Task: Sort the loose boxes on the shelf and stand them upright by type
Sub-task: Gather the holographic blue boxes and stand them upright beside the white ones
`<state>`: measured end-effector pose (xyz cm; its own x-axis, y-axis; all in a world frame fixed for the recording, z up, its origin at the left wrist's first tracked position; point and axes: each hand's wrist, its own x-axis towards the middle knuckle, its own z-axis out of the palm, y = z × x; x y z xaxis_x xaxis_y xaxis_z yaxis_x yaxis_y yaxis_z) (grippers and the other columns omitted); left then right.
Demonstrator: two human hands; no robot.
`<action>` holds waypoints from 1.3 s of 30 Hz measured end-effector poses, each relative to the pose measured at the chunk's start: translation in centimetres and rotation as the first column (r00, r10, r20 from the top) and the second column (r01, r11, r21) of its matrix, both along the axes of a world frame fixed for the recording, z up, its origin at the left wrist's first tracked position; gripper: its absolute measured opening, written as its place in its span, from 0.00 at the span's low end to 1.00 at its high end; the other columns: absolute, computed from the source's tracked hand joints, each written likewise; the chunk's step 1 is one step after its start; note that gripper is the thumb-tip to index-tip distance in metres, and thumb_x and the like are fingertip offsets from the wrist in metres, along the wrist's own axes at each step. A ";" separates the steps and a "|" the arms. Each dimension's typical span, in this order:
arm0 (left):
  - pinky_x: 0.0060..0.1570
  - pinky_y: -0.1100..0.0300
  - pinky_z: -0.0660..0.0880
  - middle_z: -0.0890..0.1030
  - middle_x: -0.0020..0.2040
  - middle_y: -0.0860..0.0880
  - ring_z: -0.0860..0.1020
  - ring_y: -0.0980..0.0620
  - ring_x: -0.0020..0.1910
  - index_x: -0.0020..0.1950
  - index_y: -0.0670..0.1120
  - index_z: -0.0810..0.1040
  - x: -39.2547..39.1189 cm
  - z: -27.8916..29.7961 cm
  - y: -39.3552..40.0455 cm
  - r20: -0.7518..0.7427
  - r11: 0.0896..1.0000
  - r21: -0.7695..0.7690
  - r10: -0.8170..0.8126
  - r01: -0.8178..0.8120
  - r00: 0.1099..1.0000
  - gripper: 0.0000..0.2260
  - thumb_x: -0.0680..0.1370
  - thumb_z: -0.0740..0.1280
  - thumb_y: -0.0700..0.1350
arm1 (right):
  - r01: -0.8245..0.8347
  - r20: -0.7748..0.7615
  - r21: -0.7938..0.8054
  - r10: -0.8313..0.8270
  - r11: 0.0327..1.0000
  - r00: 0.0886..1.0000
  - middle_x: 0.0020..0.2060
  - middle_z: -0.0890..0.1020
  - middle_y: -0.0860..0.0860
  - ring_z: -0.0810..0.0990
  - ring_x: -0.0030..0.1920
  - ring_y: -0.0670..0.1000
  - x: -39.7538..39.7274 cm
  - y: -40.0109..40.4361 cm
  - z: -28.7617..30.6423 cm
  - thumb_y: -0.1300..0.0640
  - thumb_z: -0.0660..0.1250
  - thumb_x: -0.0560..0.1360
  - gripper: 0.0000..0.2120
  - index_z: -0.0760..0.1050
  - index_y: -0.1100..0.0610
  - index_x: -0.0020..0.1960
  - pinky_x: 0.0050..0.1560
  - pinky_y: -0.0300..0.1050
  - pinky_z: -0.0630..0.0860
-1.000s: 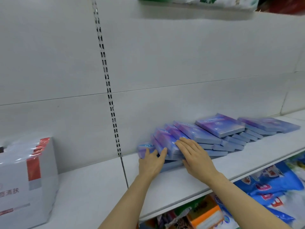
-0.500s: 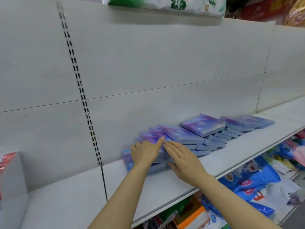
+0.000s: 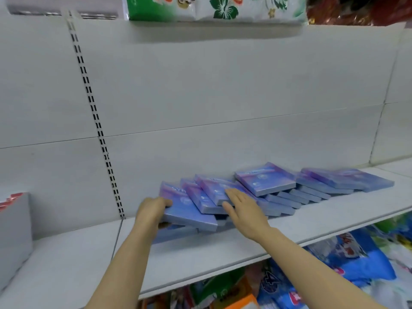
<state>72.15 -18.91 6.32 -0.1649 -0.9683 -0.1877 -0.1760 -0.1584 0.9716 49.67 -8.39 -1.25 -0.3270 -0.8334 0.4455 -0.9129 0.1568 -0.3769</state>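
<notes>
My left hand [image 3: 153,210] grips the leftmost purple box [image 3: 187,211]; right hand [image 3: 244,208] rests open on the fallen row [image 3: 278,192]. Next, I tip them upright.

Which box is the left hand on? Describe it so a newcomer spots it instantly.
Find the white shelf with the fallen row of purple-blue boxes along its back panel. Go to the row's left end, nearest the slotted upright. The leftmost box is the one: its left edge is gripped by the left hand, and it overlaps the box beneath.
</notes>
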 end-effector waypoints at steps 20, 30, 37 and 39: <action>0.33 0.58 0.78 0.81 0.49 0.47 0.79 0.50 0.42 0.58 0.45 0.76 8.6 -4.4 3.2 -0.505 0.987 -0.026 0.122 -0.157 0.854 0.08 0.80 0.63 0.38 | 0.232 0.817 0.086 -0.202 0.969 0.541 0.65 0.75 0.57 0.74 0.62 0.59 -0.4 1.3 3.5 0.49 0.79 0.64 0.40 0.67 0.60 0.70 0.59 0.55 0.74; 0.37 0.61 0.79 0.83 0.48 0.49 0.82 0.53 0.40 0.54 0.48 0.76 11.9 -5.1 3.2 -0.669 0.966 -0.148 0.061 -0.213 0.741 0.06 0.80 0.64 0.38 | 0.226 0.963 -0.259 0.233 0.939 0.137 0.53 0.79 0.54 0.79 0.41 0.52 2.2 5.4 4.1 0.72 0.66 0.74 0.23 0.71 0.50 0.61 0.39 0.46 0.75; 0.48 0.55 0.77 0.83 0.55 0.45 0.82 0.50 0.48 0.62 0.44 0.76 16.2 -5.3 1.3 -0.540 0.927 -0.262 0.088 -0.267 0.837 0.12 0.78 0.67 0.37 | 0.151 0.868 -0.488 0.459 0.860 0.189 0.51 0.82 0.47 0.83 0.42 0.45 9.0 4.7 5.0 0.76 0.64 0.73 0.31 0.71 0.49 0.67 0.39 0.38 0.81; 0.55 0.49 0.75 0.82 0.58 0.44 0.80 0.46 0.53 0.63 0.43 0.75 18.5 -5.8 0.3 -0.516 0.929 -0.256 0.103 -0.268 0.850 0.13 0.79 0.67 0.39 | 0.153 0.861 -0.504 0.480 0.850 0.171 0.50 0.83 0.48 0.84 0.42 0.48 10.9 3.7 4.3 0.75 0.65 0.72 0.32 0.71 0.46 0.67 0.41 0.42 0.82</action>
